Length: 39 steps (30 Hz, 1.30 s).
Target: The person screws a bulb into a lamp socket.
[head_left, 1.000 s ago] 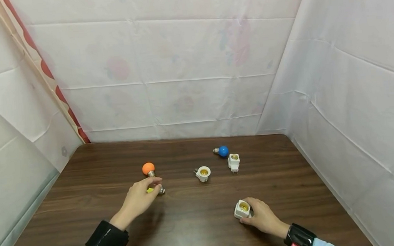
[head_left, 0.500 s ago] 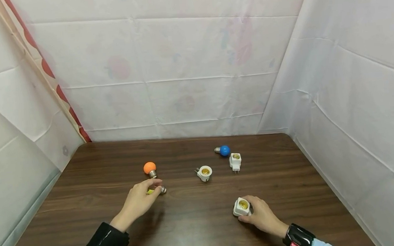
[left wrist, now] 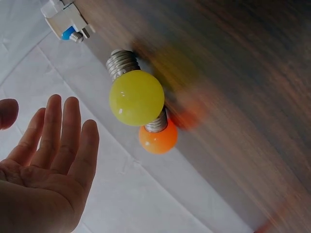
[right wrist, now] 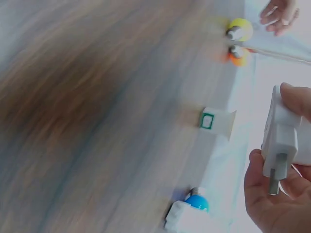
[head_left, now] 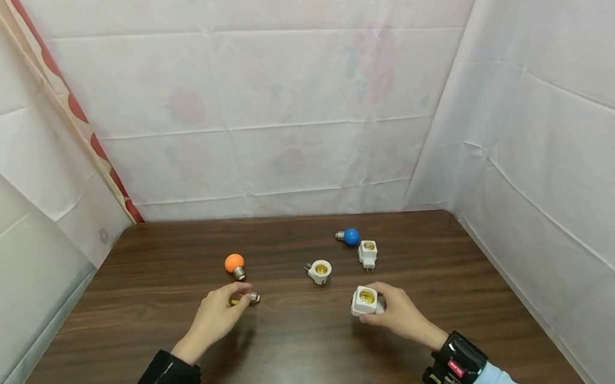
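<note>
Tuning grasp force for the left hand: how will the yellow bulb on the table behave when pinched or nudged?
The yellow bulb lies on its side on the table, round globe and threaded base, so a nudge probably rolls it, likely in a curve. Its glossy surface looks slippery. It looks small, likely light, possibly fragile. The left hand is open beside it.

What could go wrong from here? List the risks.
1. The yellow bulb lies loose on the table beside the open left hand; a nudge could roll it into the orange bulb.
2. The right hand holds the white socket lifted; it might slip and drop.
</note>
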Each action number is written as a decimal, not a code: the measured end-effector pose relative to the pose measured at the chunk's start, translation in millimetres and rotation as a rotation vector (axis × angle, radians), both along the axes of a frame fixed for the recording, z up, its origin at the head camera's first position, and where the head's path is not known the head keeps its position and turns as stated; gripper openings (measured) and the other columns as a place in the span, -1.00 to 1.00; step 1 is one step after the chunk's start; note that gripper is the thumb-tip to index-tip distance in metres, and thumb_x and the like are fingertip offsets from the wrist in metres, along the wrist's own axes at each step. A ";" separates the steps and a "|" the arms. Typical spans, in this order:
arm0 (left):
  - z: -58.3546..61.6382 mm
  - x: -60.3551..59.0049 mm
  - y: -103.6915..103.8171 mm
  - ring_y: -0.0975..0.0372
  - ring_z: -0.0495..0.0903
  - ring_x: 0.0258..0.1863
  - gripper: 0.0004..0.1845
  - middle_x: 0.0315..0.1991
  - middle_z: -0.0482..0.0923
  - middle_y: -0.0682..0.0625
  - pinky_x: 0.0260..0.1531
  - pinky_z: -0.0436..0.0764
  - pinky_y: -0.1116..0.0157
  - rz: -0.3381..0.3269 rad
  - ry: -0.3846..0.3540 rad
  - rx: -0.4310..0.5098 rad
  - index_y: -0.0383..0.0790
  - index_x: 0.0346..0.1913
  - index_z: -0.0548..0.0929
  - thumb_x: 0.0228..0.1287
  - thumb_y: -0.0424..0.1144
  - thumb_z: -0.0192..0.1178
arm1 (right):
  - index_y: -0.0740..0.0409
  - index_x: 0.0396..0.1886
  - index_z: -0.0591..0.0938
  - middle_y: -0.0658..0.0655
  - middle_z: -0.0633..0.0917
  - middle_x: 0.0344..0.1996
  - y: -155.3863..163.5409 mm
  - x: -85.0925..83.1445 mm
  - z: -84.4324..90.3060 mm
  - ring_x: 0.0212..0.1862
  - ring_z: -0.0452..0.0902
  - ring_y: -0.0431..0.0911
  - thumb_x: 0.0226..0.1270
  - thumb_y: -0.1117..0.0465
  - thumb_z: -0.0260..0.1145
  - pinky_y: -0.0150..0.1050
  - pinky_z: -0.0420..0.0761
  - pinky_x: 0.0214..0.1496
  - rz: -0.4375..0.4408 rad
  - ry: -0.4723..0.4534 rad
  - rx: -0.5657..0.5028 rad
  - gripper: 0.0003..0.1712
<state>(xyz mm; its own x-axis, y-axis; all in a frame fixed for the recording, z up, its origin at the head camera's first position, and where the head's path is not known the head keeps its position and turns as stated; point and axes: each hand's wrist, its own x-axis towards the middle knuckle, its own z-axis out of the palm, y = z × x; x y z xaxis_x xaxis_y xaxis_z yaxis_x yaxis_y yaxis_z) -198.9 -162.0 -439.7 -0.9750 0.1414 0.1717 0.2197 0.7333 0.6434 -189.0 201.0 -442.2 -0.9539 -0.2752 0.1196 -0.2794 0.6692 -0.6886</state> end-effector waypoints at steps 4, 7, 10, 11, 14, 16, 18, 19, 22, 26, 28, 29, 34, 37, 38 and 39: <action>-1.7 0.4 -1.4 0.13 0.64 -0.26 -0.71 -0.18 0.66 -0.05 -0.29 0.58 0.13 0.005 -0.007 -0.005 -0.21 -0.01 0.60 0.25 -0.19 0.13 | 0.10 -0.01 0.54 -0.03 0.64 -0.24 -7.4 0.3 1.7 -0.26 0.51 -0.23 -0.12 0.06 0.51 -0.41 0.48 -0.28 0.012 -0.022 -0.025 -0.38; -2.7 -0.1 -2.5 0.13 0.65 -0.27 -0.72 -0.18 0.66 -0.04 -0.27 0.58 0.11 0.007 -0.011 -0.001 -0.20 -0.02 0.60 0.25 -0.19 0.13 | 0.10 0.00 0.54 -0.02 0.64 -0.24 -11.8 0.6 1.7 -0.25 0.51 -0.23 -0.11 0.06 0.50 -0.41 0.48 -0.28 0.018 -0.030 -0.042 -0.39; -3.9 -2.1 -4.2 0.12 0.66 -0.25 -0.72 -0.17 0.66 -0.06 -0.26 0.58 0.09 0.006 -0.008 0.000 -0.20 -0.03 0.60 0.24 -0.19 0.14 | 0.10 0.00 0.54 -0.01 0.64 -0.24 -15.6 1.4 2.0 -0.25 0.52 -0.21 -0.11 0.07 0.50 -0.41 0.49 -0.28 0.031 -0.036 -0.065 -0.40; -4.4 -3.0 -5.1 0.11 0.66 -0.25 -0.73 -0.16 0.66 -0.06 -0.26 0.58 0.09 0.004 -0.006 -0.001 -0.20 -0.03 0.61 0.24 -0.20 0.14 | 0.10 0.00 0.54 -0.01 0.63 -0.24 -16.6 1.7 2.2 -0.25 0.52 -0.21 -0.10 0.07 0.50 -0.41 0.50 -0.28 0.036 -0.037 -0.071 -0.40; -6.2 -7.2 -8.9 0.08 0.65 -0.23 -0.73 -0.14 0.65 -0.09 -0.26 0.58 0.09 -0.005 -0.007 -0.010 -0.22 -0.04 0.61 0.24 -0.21 0.14 | 0.10 -0.01 0.54 -0.01 0.64 -0.23 -19.1 2.7 2.6 -0.24 0.52 -0.20 -0.09 0.07 0.49 -0.40 0.51 -0.27 0.052 -0.047 -0.090 -0.41; -7.9 -11.3 -12.3 0.07 0.64 -0.21 -0.73 -0.14 0.65 -0.10 -0.27 0.59 0.09 -0.010 -0.009 -0.021 -0.24 -0.05 0.61 0.24 -0.22 0.14 | 0.11 -0.01 0.53 0.00 0.63 -0.23 -20.5 3.3 2.7 -0.24 0.52 -0.20 -0.09 0.05 0.49 -0.40 0.51 -0.27 0.059 -0.051 -0.093 -0.40; -10.0 -16.9 -16.0 0.06 0.63 -0.20 -0.73 -0.14 0.64 -0.12 -0.25 0.59 0.09 -0.020 -0.011 -0.026 -0.26 -0.04 0.60 0.24 -0.24 0.14 | 0.12 -0.01 0.53 0.00 0.63 -0.22 -21.7 3.7 2.7 -0.23 0.53 -0.20 -0.08 0.04 0.49 -0.40 0.51 -0.27 0.063 -0.055 -0.091 -0.40; -10.8 -19.9 -18.0 0.06 0.63 -0.19 -0.72 -0.13 0.64 -0.12 -0.24 0.59 0.09 -0.029 -0.007 -0.031 -0.27 -0.03 0.60 0.23 -0.25 0.15 | 0.12 0.00 0.53 0.00 0.63 -0.23 -22.2 3.7 2.6 -0.23 0.53 -0.20 -0.08 0.04 0.48 -0.40 0.51 -0.26 0.062 -0.056 -0.088 -0.40; -12.9 -29.6 -23.2 0.04 0.62 -0.16 -0.71 -0.08 0.62 -0.14 -0.20 0.59 0.08 -0.065 0.005 -0.037 -0.29 -0.01 0.58 0.21 -0.29 0.16 | 0.11 0.00 0.53 0.00 0.63 -0.23 -23.5 3.6 2.1 -0.24 0.52 -0.21 -0.09 0.03 0.49 -0.41 0.50 -0.27 0.054 -0.051 -0.074 -0.39; -15.4 -39.6 -28.9 -0.01 0.59 -0.08 -0.68 -0.01 0.58 -0.15 -0.13 0.57 0.04 -0.135 0.038 -0.072 -0.28 0.00 0.58 0.15 -0.35 0.20 | 0.11 -0.01 0.54 0.02 0.63 -0.26 -26.1 3.2 1.7 -0.28 0.50 -0.21 -0.10 0.03 0.49 -0.41 0.47 -0.32 0.044 -0.037 -0.064 -0.39; -17.0 -42.7 -31.1 -0.03 0.56 -0.02 -0.67 0.02 0.56 -0.16 -0.10 0.55 0.01 -0.166 0.056 -0.101 -0.27 0.00 0.59 0.11 -0.37 0.22 | 0.12 -0.02 0.54 0.03 0.63 -0.27 -28.0 3.0 1.9 -0.30 0.49 -0.22 -0.11 0.03 0.50 -0.42 0.46 -0.33 0.041 -0.030 -0.066 -0.39; -17.8 -44.1 -32.0 -0.04 0.53 0.01 -0.65 0.04 0.54 -0.17 -0.08 0.53 -0.01 -0.177 0.060 -0.114 -0.26 0.00 0.59 0.10 -0.38 0.24 | 0.12 -0.02 0.54 0.03 0.64 -0.28 -29.0 2.8 2.1 -0.30 0.49 -0.22 -0.11 0.04 0.50 -0.42 0.46 -0.34 0.040 -0.033 -0.074 -0.40; -20.4 -47.8 -33.6 -0.08 0.45 0.11 -0.57 0.13 0.45 -0.23 -0.01 0.48 -0.06 -0.233 0.059 -0.182 -0.28 0.04 0.56 0.02 -0.36 0.29 | 0.10 -0.03 0.54 0.01 0.64 -0.28 -33.1 2.1 3.0 -0.31 0.49 -0.22 -0.10 0.04 0.50 -0.42 0.46 -0.34 0.040 -0.043 -0.095 -0.41; -24.0 -48.2 -34.1 -0.10 0.41 0.14 -0.51 0.16 0.40 -0.27 0.01 0.45 -0.08 -0.257 0.056 -0.211 -0.27 0.07 0.54 -0.01 -0.30 0.32 | 0.10 -0.02 0.54 0.02 0.63 -0.27 -35.2 2.2 2.9 -0.31 0.49 -0.23 -0.09 0.04 0.49 -0.42 0.47 -0.33 0.048 -0.050 -0.108 -0.41; -25.1 -47.8 -34.3 -0.12 0.39 0.15 -0.50 0.18 0.38 -0.28 0.02 0.44 -0.09 -0.261 0.052 -0.215 -0.26 0.07 0.53 -0.02 -0.29 0.33 | 0.10 -0.02 0.54 0.02 0.63 -0.26 -36.1 2.4 3.0 -0.30 0.49 -0.23 -0.09 0.04 0.49 -0.42 0.47 -0.33 0.052 -0.049 -0.111 -0.41; -26.1 -47.5 -34.5 -0.13 0.37 0.17 -0.49 0.19 0.37 -0.28 0.03 0.43 -0.10 -0.260 0.041 -0.218 -0.25 0.08 0.53 -0.02 -0.28 0.34 | 0.11 -0.02 0.54 0.04 0.63 -0.26 -36.8 2.6 2.9 -0.31 0.49 -0.23 -0.09 0.05 0.49 -0.42 0.47 -0.33 0.057 -0.046 -0.111 -0.41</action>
<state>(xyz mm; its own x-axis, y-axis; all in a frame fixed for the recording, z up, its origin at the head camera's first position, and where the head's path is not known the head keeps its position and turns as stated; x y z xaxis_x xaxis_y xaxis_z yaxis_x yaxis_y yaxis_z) -246.4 -196.5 -465.8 -0.8941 0.4224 0.1486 0.4402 0.7685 0.4643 -186.4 164.2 -439.3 -0.9422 -0.3168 0.1094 -0.2817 0.5716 -0.7706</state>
